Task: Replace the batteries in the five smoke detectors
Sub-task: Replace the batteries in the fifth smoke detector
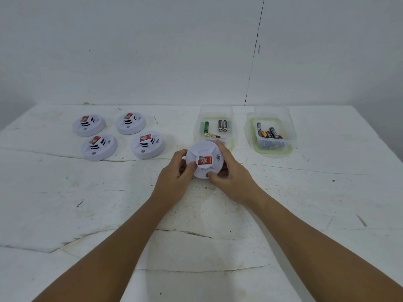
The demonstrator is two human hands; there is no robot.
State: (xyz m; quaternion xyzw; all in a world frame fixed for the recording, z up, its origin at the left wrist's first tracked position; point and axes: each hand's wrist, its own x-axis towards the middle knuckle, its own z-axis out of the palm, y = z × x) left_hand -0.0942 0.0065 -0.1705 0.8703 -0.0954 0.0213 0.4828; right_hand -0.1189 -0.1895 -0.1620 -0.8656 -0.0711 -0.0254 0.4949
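Observation:
A round white smoke detector (205, 154) with a red label on top is held between both hands at the table's middle. My left hand (174, 179) grips its left side, thumb beside the label. My right hand (231, 177) grips its right side, fingers curled round the far rim and thumb on the near edge. Several more white detectors sit at the back left: (89, 125), (130, 123), (99, 147), (147, 144). A clear tub (216, 112) holds several batteries, green and black (222, 125). A second clear tub (272, 149) at the right holds several mixed batteries (269, 132).
The worn white table (87, 203) has cracks and scuffs across its top. A plain white wall stands right behind its far edge. Both tubs sit just behind the held detector.

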